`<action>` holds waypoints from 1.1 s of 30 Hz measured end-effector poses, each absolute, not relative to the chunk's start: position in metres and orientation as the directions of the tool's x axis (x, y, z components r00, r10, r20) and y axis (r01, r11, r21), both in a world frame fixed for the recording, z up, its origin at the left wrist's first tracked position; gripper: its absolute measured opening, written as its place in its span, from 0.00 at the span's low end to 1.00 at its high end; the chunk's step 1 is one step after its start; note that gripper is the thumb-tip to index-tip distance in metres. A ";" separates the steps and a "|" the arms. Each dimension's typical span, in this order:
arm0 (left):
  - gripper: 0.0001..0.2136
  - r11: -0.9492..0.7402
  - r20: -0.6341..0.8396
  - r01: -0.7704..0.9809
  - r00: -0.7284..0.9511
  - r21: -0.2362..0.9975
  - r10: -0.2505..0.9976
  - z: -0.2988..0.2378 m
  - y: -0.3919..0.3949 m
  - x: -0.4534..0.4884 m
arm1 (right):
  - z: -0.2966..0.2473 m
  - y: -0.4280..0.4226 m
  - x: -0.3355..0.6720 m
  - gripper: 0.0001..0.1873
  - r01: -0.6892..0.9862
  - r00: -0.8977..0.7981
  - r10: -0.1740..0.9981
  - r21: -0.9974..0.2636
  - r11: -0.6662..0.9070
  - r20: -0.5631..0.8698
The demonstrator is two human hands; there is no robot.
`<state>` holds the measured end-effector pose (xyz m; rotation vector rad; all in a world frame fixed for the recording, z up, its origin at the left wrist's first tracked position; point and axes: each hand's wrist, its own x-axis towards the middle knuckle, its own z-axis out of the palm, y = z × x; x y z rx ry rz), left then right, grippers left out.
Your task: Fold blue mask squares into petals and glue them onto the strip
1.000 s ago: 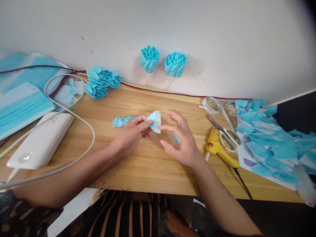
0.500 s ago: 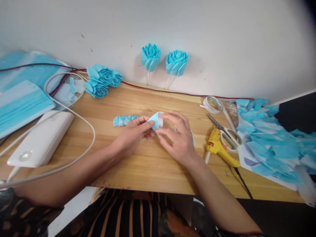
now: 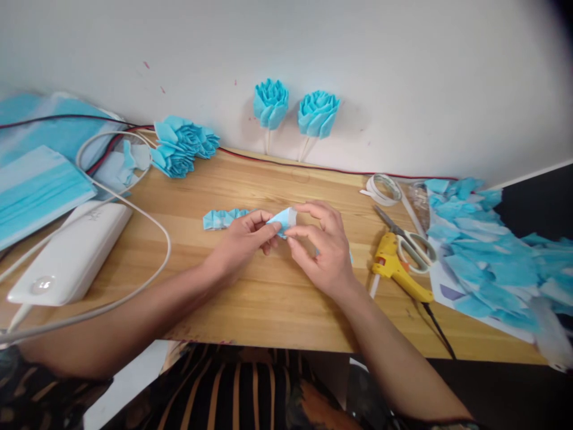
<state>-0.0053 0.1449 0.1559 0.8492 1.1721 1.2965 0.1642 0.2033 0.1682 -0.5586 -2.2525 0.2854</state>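
My left hand [image 3: 246, 239] is closed, pinching a small folded piece of light-blue and white mask fabric [image 3: 282, 220] between thumb and fingers. At its right edge, the curved fingers of my right hand [image 3: 324, 248] meet the white border, the index finger at the upper corner and the middle finger and thumb by the lower one. A row of folded blue fabric pieces [image 3: 217, 219] lies on the table just left of my left hand. Another bit of blue fabric is mostly hidden behind my right hand.
Two blue fabric roses [image 3: 318, 113] on sticks lean against the wall; more roses [image 3: 181, 146] lie left. A glue gun [image 3: 394, 266], scissors [image 3: 409, 245] and tape roll [image 3: 384, 190] sit right, beside heaped blue pieces [image 3: 487, 263]. Far left are face masks [image 3: 40, 191] and a power bank [image 3: 67, 257].
My right fingers have closed in on the fabric piece's right edge. Its white border, wavy before, now looks straighter and flatter. The view has shifted slightly.
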 end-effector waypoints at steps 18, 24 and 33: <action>0.10 0.146 -0.160 -0.216 -0.050 0.965 0.986 0.161 0.142 -0.003 | 0.163 0.201 0.165 0.29 0.263 -0.466 0.783 -0.780 0.567 0.412; 0.10 0.155 -0.163 -0.221 -0.019 0.963 0.986 0.162 0.141 -0.003 | 0.164 0.202 0.165 0.37 0.157 -0.541 0.821 -0.937 0.311 0.182; 0.13 0.216 -0.189 -0.324 0.111 0.921 0.976 0.162 0.140 -0.004 | 0.167 0.201 0.167 0.36 0.137 -0.557 0.809 -0.940 0.312 0.187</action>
